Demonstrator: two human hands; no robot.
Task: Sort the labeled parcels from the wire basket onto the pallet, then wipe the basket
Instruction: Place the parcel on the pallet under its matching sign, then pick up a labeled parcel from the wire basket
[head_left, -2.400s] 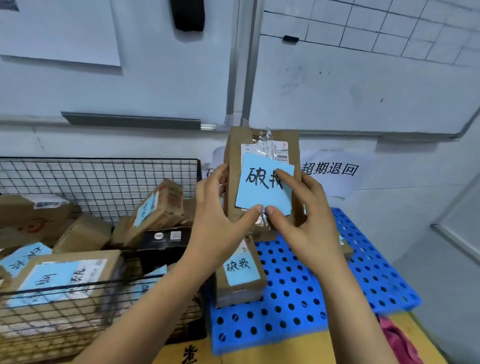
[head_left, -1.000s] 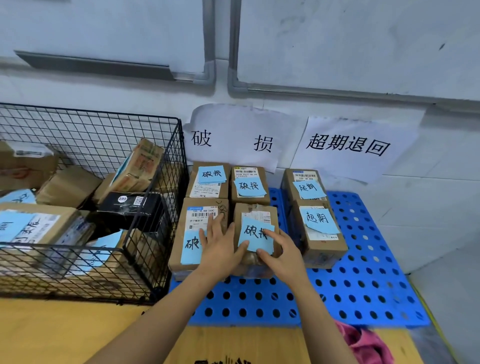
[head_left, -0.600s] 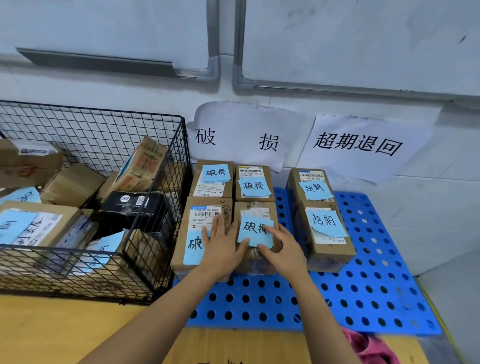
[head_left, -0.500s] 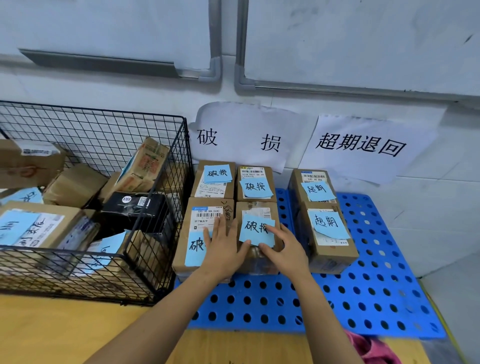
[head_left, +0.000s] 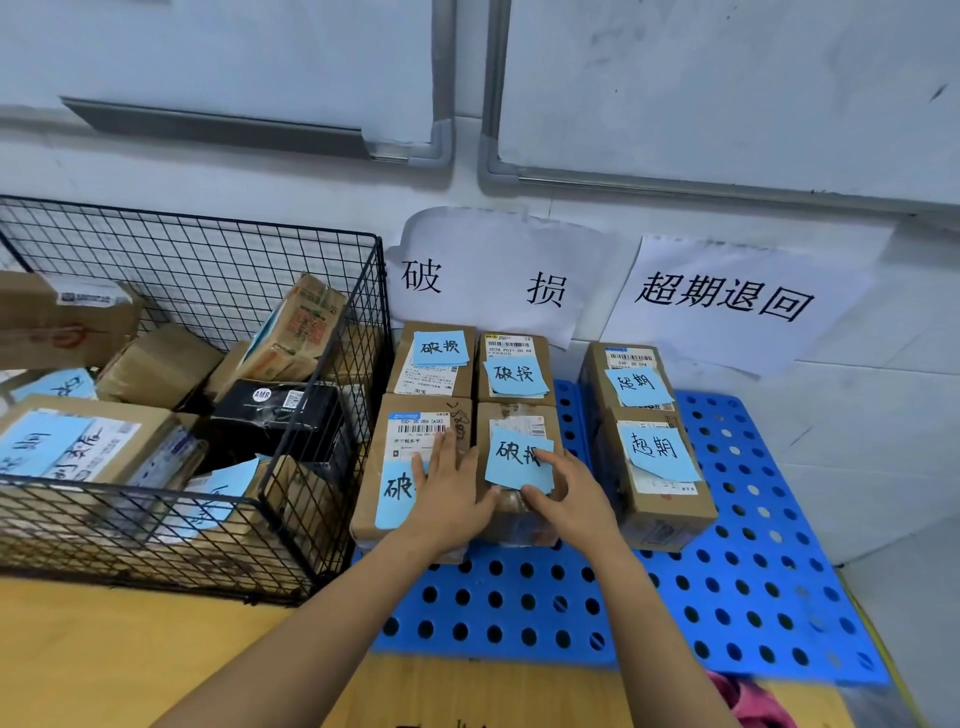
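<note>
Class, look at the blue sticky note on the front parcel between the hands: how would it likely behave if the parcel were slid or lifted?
The blue sticky note is thin paper, so probably floppy. Its lower corners overhang the front parcel, so it may flap or peel. The right hand touches its edge; brushing might shift it.

Pale wall (head_left: 260, 171) carries 2 whiteboards (head_left: 727, 78); 2 paper signs (head_left: 727, 301) hang below.

Between the left hand (head_left: 451, 499) and right hand (head_left: 570, 499) a brown parcel (head_left: 517, 478) (blue note on top) lies flat on the blue pallet (head_left: 727, 597), the parcel-filled wire basket (head_left: 322, 415) left of both hands.
</note>
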